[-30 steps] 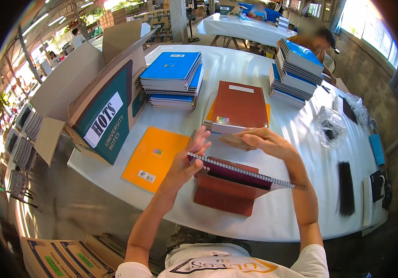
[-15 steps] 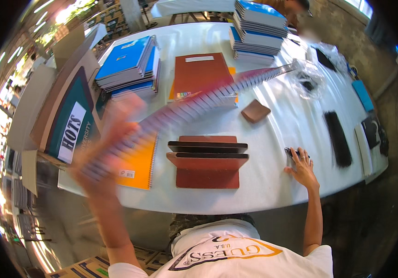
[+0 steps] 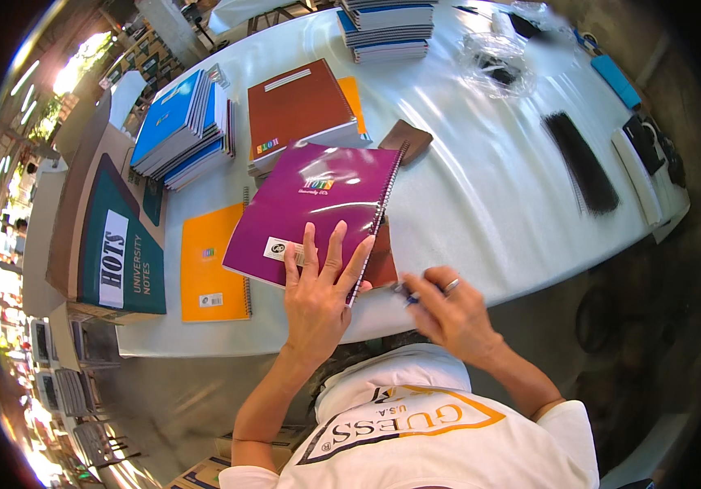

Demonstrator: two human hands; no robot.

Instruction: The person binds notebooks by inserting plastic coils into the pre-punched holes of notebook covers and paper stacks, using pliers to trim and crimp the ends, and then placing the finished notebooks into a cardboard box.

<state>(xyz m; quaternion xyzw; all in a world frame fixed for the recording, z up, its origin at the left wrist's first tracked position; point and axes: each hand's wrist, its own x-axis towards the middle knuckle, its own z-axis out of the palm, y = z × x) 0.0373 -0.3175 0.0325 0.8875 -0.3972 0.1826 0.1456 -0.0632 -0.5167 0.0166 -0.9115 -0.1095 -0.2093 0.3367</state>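
Note:
A purple spiral notebook (image 3: 312, 191) rests tilted over the reddish-brown stand (image 3: 382, 259), covering most of it. My left hand (image 3: 318, 297) is at its near edge, fingers spread over the cover and a thumb tip showing past the coil, gripping it. Beside the coil's near end, my right hand (image 3: 451, 314) is closed on a small dark tool (image 3: 406, 292) with a blue part; its kind is mostly hidden by the fingers. An orange spiral notebook (image 3: 208, 265) lies left of the purple one. Beyond it is a stack topped by a brown-covered notebook (image 3: 297, 102).
Blue notebooks (image 3: 175, 114) are piled at the far left, more (image 3: 387, 33) at the back. An open cardboard box (image 3: 126, 253) stands left. A brown pad (image 3: 407, 143), black strands (image 3: 580, 163), plastic wrap (image 3: 493, 65) and a white device (image 3: 640, 175) lie to the right.
My left hand has brought the purple notebook from upright in the air down over the stand. My right hand has picked the small tool off the table and come to the notebook's coil.

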